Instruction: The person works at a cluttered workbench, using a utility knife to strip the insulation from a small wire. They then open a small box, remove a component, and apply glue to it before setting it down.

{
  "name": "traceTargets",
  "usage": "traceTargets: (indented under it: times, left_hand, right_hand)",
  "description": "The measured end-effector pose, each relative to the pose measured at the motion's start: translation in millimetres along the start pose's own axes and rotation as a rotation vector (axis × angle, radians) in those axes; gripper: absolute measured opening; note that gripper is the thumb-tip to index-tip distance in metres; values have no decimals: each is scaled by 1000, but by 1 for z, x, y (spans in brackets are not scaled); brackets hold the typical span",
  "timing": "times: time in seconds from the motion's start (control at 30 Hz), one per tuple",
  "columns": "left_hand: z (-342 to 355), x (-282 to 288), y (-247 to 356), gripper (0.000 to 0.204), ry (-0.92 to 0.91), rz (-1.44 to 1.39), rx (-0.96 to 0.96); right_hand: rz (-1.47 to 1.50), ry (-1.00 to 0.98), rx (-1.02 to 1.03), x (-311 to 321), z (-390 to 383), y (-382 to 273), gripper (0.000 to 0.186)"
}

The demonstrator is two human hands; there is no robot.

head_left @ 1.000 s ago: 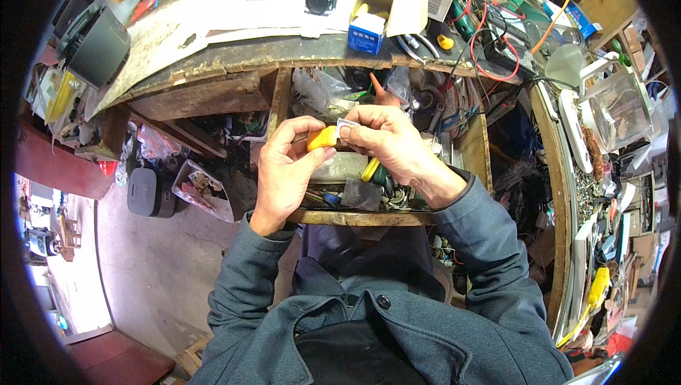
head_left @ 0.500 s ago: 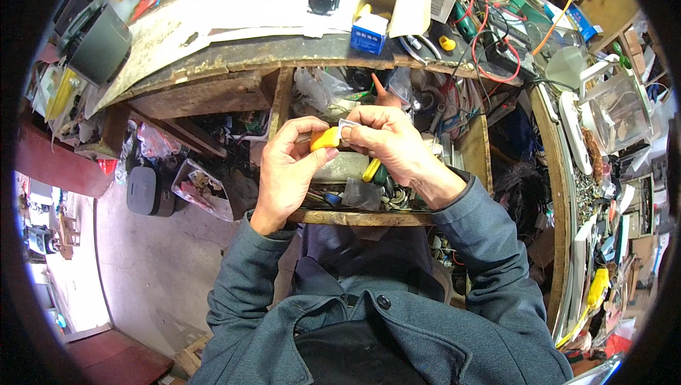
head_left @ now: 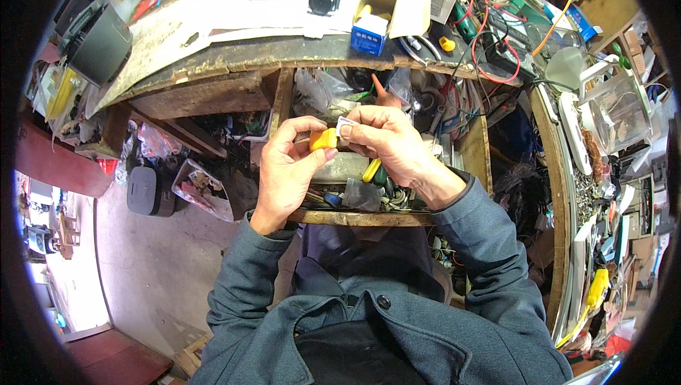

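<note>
My left hand (head_left: 282,176) pinches a small yellow plastic piece (head_left: 323,141) between thumb and fingers; its exact kind does not show. Close beside it, my right hand (head_left: 397,145) grips a small flat white piece (head_left: 345,124) with thumb and forefinger. A narrow gap separates the white piece from the yellow one. Both hands are above an open drawer (head_left: 326,217) with hand tools in it. Among these is a tool with a yellow and green handle (head_left: 372,170), just below my right hand.
On the bench (head_left: 234,57) beyond stand an open blue box (head_left: 367,41), a black round object with a strap (head_left: 321,0) and another yellow piece (head_left: 447,44). Red test leads (head_left: 484,58) trail at the right. A black case (head_left: 144,190) is on the floor at left.
The yellow piece has turned a little in my left fingers, and ridges show on it now. My right fingers have shifted slightly around the white piece.
</note>
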State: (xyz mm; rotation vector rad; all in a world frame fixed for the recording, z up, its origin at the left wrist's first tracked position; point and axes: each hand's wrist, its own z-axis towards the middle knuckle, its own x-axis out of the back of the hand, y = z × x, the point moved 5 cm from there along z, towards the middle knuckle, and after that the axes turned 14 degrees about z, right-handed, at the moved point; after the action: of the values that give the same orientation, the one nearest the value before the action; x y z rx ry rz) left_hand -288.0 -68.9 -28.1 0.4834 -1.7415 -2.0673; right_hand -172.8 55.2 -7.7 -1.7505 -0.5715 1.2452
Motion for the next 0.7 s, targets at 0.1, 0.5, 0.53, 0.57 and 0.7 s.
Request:
traceTargets:
  times: [0.1,0.5,0.53,0.57,0.7]
  left_hand:
    - [0,0,-1,35,-2,5,-9]
    - [-1,1,-2,36,18,-42,40]
    - [-1,1,-2,36,21,-35,42]
    - [-1,2,-2,36,24,-28,44]
    - [0,2,-1,36,39,-58,43]
  right_hand:
    - [-41,-1,8,-6,0,-2,13]
    - [-140,9,58,-7,-1,-2,18]
    - [-147,1,55,-7,0,-2,18]
    - [-154,-7,52,-7,0,-1,18]
    - [-193,48,22,-3,-1,-1,19]
